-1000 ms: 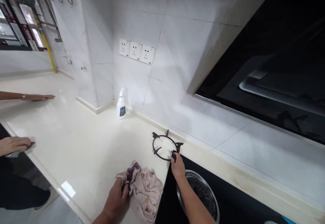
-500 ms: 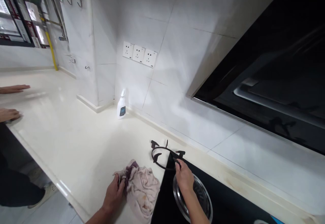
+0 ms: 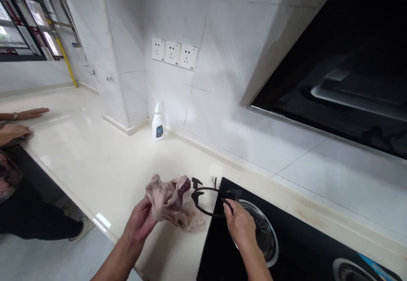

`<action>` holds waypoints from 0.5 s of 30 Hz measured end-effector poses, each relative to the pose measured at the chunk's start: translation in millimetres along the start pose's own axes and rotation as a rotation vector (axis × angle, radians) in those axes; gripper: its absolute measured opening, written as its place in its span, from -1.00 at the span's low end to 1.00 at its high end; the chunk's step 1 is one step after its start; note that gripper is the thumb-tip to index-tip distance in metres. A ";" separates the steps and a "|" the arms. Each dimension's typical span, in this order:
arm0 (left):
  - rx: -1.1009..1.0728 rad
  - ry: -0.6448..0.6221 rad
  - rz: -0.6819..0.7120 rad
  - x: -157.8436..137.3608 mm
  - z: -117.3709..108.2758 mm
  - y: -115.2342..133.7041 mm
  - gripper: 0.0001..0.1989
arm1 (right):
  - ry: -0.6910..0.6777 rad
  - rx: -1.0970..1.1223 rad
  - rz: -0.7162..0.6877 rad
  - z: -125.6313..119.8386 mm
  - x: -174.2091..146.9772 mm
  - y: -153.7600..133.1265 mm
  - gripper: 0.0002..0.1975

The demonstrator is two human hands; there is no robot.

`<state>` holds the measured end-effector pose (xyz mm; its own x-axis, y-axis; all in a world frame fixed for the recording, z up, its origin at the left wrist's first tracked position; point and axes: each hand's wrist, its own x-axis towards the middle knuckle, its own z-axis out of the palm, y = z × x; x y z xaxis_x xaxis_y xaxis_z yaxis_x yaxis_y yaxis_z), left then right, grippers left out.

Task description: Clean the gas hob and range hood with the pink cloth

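Note:
My left hand (image 3: 142, 219) grips a crumpled pinkish cloth (image 3: 165, 198) with stains and a dark purple patch, lifted over the pale counter. The loose end of the cloth hangs toward the stove's edge. In my right hand (image 3: 241, 223) is a black pan support ring (image 3: 203, 212) with several prongs, pinched at its near right side. The ring is held above the left edge of the black gas stove (image 3: 295, 234), its prongs close to the cloth. Under my right wrist a round metal burner tray (image 3: 269, 240) is partly covered.
A white spray bottle (image 3: 157, 124) stands by the wall below the sockets (image 3: 172, 53). A black range hood (image 3: 333, 81) slants over the stove at right. Another person's hands (image 3: 19, 130) rest on the far left counter. A second burner tray (image 3: 348, 268) shows at lower right.
My left hand has lifted the cloth off the counter and brought it up beside the ring. The ring stays in my right hand. The view has shifted, showing more of the stove.

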<state>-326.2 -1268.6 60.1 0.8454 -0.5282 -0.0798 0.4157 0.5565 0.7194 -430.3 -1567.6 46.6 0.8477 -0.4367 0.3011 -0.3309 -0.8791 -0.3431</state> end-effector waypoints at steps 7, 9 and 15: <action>0.024 0.076 -0.115 24.0 24.7 -35.5 -0.55 | 0.058 -0.053 -0.117 -1.6 -11.9 -9.1 -0.58; 0.261 0.087 -0.065 33.5 26.7 -46.9 -0.58 | 0.064 -0.067 -0.152 0.6 -15.3 -12.8 -0.59; 1.048 0.197 0.362 67.9 22.6 -61.0 -0.79 | 0.113 -0.088 -0.242 5.4 -24.8 -17.5 -0.55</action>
<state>-301.7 -1353.0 26.3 0.9357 -0.2832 0.2102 -0.2734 -0.2059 0.9396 -443.3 -1540.4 40.4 0.8564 -0.2259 0.4643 -0.1633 -0.9716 -0.1715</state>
